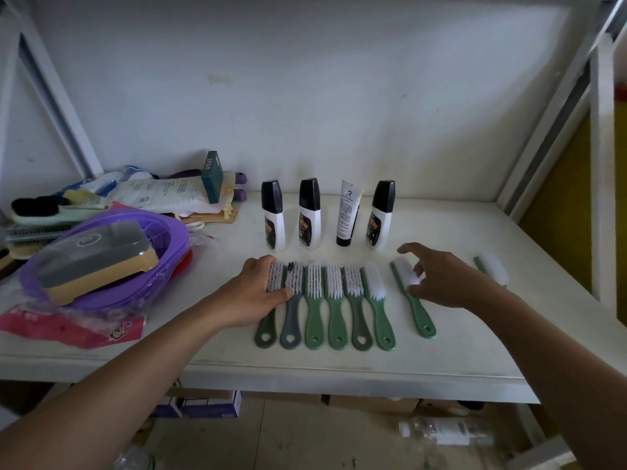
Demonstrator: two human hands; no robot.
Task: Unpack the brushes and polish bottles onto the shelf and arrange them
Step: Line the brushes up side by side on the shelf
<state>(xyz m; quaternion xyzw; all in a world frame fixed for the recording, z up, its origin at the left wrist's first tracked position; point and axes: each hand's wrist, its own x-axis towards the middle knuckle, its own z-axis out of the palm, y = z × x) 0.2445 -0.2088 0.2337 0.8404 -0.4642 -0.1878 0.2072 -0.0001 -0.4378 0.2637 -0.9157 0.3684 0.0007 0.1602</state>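
Eight brushes, three bottles, one tube

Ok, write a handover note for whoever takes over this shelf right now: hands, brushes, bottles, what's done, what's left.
Left hand lies flat on the leftmost head of the six-brush row. Right hand is open over a seventh brush, which lies apart and skewed. An eighth brush lies far right.
Done: three polish bottles and a tube stand in line behind.
Left: bring both stray brushes into the row.
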